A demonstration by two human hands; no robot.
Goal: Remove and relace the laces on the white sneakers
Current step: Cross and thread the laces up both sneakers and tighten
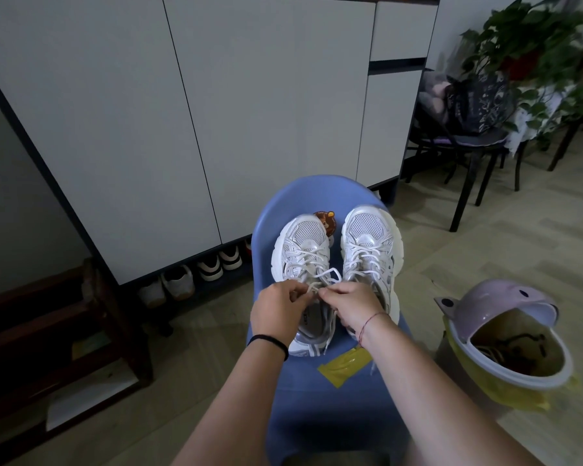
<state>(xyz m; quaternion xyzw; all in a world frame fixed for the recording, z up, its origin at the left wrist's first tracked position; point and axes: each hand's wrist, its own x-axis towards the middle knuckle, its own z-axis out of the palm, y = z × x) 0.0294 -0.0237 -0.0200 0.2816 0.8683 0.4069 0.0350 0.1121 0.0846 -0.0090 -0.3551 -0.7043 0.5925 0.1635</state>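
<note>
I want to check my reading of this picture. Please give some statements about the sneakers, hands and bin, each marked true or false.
1. The left sneaker and the right sneaker both stand on the blue chair. True.
2. The left hand and the right hand both pinch the left sneaker's lace. True.
3. The right sneaker has no lacing. False: it is laced.
4. The bin has its pink lid closed. False: it is tipped open.
5. A black band sits on the left wrist. True.
</note>
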